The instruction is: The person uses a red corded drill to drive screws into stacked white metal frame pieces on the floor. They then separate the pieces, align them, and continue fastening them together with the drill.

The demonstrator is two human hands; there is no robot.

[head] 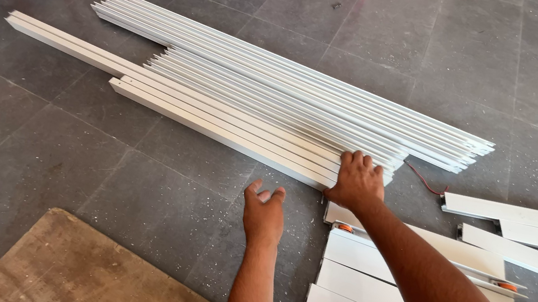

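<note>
While flat on white profiles [235, 89], right hand [355, 183]; left hand [263, 215] open, empty.

A: Where do the 2 hands sit?
B: The right hand [357, 180] presses flat on the end of the white metal profiles [277, 99] lying on the grey tiled floor [37, 131]; the left hand [263, 214] hovers open just beside them, near a wooden board [88, 269]
</note>
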